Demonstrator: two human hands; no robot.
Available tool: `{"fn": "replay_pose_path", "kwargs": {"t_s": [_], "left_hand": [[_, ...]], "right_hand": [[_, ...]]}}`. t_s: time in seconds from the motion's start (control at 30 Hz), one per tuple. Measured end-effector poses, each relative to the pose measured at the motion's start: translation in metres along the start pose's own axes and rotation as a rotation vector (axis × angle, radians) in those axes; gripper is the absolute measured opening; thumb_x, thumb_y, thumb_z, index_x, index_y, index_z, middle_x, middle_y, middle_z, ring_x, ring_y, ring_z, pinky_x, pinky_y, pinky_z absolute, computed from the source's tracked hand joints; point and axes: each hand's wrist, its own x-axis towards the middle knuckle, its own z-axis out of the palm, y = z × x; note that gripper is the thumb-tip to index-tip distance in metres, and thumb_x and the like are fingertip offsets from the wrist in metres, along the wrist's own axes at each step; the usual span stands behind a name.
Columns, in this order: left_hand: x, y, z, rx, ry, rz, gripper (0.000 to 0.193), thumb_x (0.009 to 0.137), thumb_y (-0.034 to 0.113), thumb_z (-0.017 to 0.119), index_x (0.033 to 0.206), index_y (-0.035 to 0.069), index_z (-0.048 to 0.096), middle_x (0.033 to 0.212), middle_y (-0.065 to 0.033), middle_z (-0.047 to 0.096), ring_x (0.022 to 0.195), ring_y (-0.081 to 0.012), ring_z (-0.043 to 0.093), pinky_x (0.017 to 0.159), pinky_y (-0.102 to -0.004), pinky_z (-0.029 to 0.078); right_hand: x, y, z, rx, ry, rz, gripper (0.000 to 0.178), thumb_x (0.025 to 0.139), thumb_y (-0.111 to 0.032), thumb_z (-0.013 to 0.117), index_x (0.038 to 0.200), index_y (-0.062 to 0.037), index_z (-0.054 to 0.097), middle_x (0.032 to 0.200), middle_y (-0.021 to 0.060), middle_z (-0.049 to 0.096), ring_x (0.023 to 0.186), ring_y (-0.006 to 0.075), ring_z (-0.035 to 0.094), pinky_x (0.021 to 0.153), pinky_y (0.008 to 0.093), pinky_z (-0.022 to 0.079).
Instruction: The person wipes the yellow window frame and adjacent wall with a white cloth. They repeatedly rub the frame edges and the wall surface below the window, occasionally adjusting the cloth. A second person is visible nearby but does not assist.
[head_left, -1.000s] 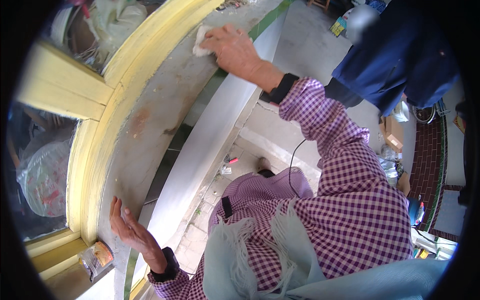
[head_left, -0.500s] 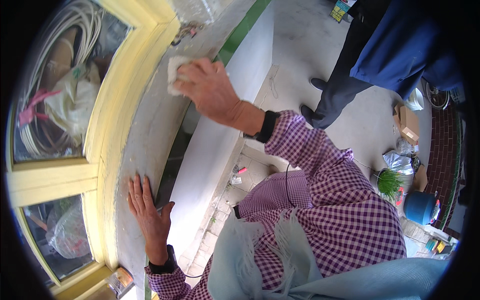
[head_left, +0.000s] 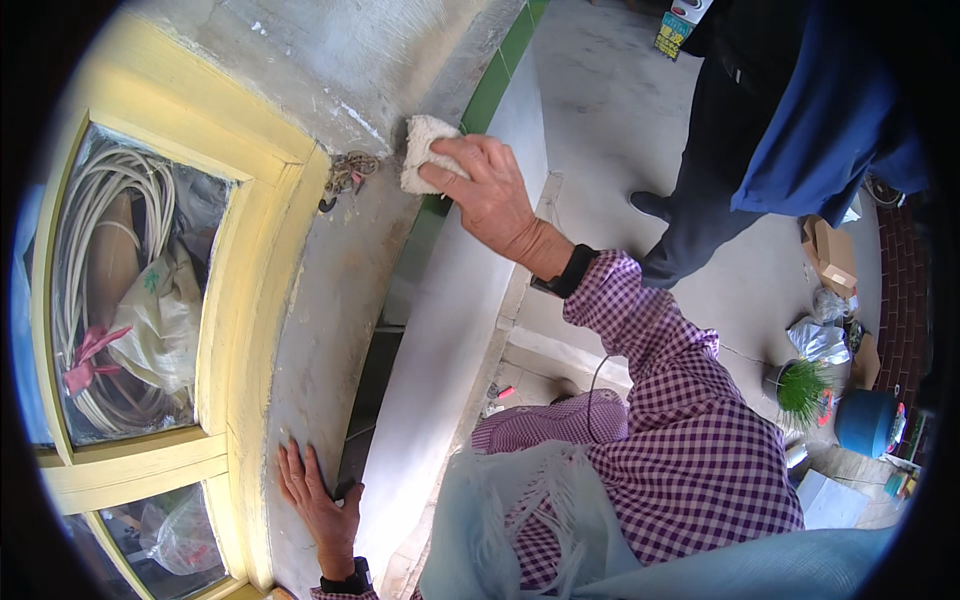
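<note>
My right hand (head_left: 487, 190) grips a white, fluffy folded cloth (head_left: 424, 152) at the far end of the grey window sill (head_left: 335, 270). The cloth lies against the sill's outer side, close to the green tile edging (head_left: 500, 75); whether it presses on the surface I cannot tell. Lower down, my left hand (head_left: 318, 500) lies flat on the sill with fingers stretched, its thumb over the dark tile edge. Beside the sill runs the yellow window frame (head_left: 250, 290). A small rusty chain (head_left: 352, 172) sits on the sill at the frame's corner, left of the cloth.
Behind the glass are coiled white cables (head_left: 130, 200) and a plastic bag (head_left: 160, 320). A person in dark trousers and a blue garment (head_left: 810, 120) stands to the right. Cardboard boxes (head_left: 830, 255), a grassy potted plant (head_left: 803, 388) and a blue container (head_left: 866, 420) stand farther right.
My right hand and the cloth have moved away from the window frame toward the sill's outer edge. The view has shifted, showing more wall at the far end. My left hand stays flat.
</note>
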Motion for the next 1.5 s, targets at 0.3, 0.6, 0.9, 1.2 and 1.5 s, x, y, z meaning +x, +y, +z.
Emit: {"fn": "replay_pose_path", "kwargs": {"t_s": [0.3, 0.6, 0.9, 1.2, 1.5], "left_hand": [[-0.001, 0.002, -0.007, 0.011, -0.051, -0.048, 0.102, 0.068, 0.031, 0.085, 0.157, 0.013, 0.038, 0.164, -0.018, 0.035, 0.152, -0.0459, 0.028, 0.121, -0.0611, 0.021], [-0.003, 0.001, -0.007, 0.015, -0.037, -0.025, 0.098, 0.073, 0.037, 0.084, 0.156, 0.013, 0.039, 0.163, -0.0188, 0.036, 0.15, -0.049, 0.03, 0.119, -0.0633, 0.023], [-0.002, 0.001, -0.006, 0.029, -0.028, -0.029, 0.101, 0.068, 0.031, 0.085, 0.155, 0.01, 0.039, 0.163, -0.0189, 0.036, 0.151, -0.0472, 0.029, 0.12, -0.0617, 0.021], [0.001, 0.008, -0.004, 0.034, 0.028, 0.012, 0.098, 0.069, 0.028, 0.086, 0.154, 0.007, 0.042, 0.164, -0.0168, 0.036, 0.153, -0.041, 0.028, 0.124, -0.0563, 0.021], [-0.002, 0.009, -0.006, -0.015, 0.047, -0.01, 0.103, 0.063, 0.013, 0.089, 0.155, 0.011, 0.042, 0.164, -0.0136, 0.036, 0.153, -0.038, 0.029, 0.125, -0.0541, 0.02]], "right_hand": [[0.054, 0.158, 0.043, -0.191, 0.232, 0.149, 0.051, 0.079, 0.011, 0.06, 0.117, -0.0179, 0.075, 0.13, 0.0065, 0.065, 0.117, 0.0339, 0.054, 0.098, 0.0416, 0.047], [0.08, 0.267, 0.076, -0.061, 0.369, 0.733, 0.041, 0.097, -0.013, 0.053, 0.137, -0.0135, 0.059, 0.12, 0.0243, 0.06, 0.112, 0.0449, 0.057, 0.097, 0.0491, 0.047], [-0.002, 0.133, 0.068, 0.038, 0.373, 0.624, 0.05, 0.083, 0.007, 0.061, 0.132, -0.0062, 0.061, 0.112, 0.0221, 0.055, 0.107, 0.0432, 0.054, 0.095, 0.0467, 0.045], [-0.07, -0.083, 0.033, 0.537, 0.211, 0.763, 0.052, 0.082, 0.015, 0.059, 0.131, 0.0004, 0.059, 0.118, 0.0179, 0.054, 0.111, 0.0342, 0.059, 0.098, 0.0345, 0.048], [-0.072, -0.051, -0.012, 0.64, 0.054, 0.718, 0.048, 0.085, 0.012, 0.061, 0.13, -0.005, 0.065, 0.111, 0.0132, 0.058, 0.103, 0.0271, 0.063, 0.089, 0.0341, 0.053]]}}
